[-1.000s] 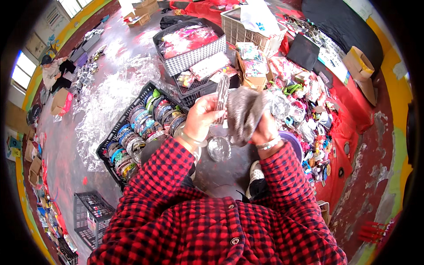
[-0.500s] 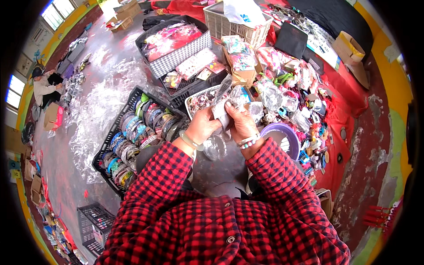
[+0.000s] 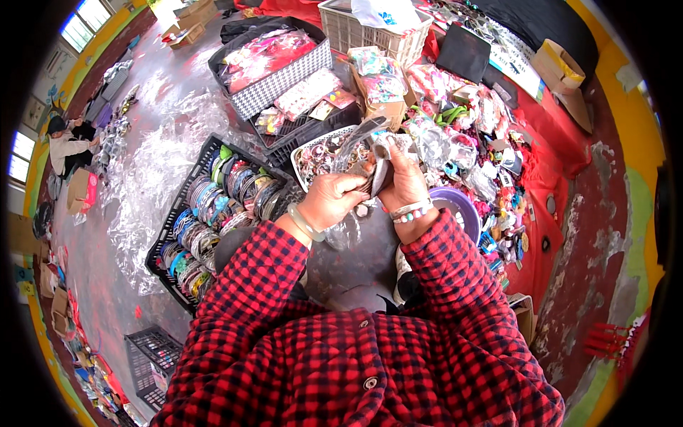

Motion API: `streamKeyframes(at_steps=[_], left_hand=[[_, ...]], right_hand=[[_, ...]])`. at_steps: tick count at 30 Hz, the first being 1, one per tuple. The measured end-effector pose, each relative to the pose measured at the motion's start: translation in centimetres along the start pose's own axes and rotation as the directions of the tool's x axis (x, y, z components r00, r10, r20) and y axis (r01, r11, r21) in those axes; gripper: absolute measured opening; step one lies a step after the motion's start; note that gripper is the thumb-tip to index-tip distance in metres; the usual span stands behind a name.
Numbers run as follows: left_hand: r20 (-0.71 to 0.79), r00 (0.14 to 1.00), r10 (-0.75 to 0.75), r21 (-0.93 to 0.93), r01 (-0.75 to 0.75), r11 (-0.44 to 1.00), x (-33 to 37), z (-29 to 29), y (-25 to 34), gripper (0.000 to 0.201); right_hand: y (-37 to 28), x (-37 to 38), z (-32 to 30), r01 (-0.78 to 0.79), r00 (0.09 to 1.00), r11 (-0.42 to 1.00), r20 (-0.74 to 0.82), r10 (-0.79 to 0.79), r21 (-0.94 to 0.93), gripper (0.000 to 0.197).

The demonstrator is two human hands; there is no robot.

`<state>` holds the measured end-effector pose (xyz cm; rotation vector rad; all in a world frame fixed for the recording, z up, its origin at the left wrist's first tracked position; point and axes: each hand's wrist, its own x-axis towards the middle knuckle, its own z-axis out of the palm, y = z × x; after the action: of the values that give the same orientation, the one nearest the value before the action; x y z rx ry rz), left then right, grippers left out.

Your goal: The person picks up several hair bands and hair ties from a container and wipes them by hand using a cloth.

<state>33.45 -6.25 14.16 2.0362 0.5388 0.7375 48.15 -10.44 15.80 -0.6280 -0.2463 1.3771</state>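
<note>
Pinching a floppy gray thing (image 3: 382, 174), maybe cloth, both hands work close together in the head view. The left hand (image 3: 329, 203) pinches near its low edge with thumb and fingers. The right hand (image 3: 407, 183) has its thumb up on it and fingers behind. The gray thing is in the air by the near right side of the white basket (image 3: 297, 171). A see-through strip (image 3: 365, 131) sticks up over the white basket; I cannot tell if the left hand grips it too. Left of the white basket is a black crate (image 3: 178, 203) full of hoops (image 3: 210, 196). The step looks like working the gray thing with the fingers. The next move seems to call for one firm pinch and one soft, free one.
</note>
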Motion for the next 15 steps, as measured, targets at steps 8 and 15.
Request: streamKeyframes(at_steps=[8,15], left_hand=[[0.056,0.962,0.267,0.188,-0.273,0.943,0.1,1.1,-0.1,0.022],[0.055,0.981,0.187,0.138,-0.193,0.972,-0.3,0.9,-0.4,0.017]], right_hand=[[0.8,1.4,-3.0,-0.066,0.998,0.986,0.018,0.064,0.154,0.024],[-0.3,2.1,-1.7,-0.080,0.951,0.996,-0.297,0.085,0.028,0.033]])
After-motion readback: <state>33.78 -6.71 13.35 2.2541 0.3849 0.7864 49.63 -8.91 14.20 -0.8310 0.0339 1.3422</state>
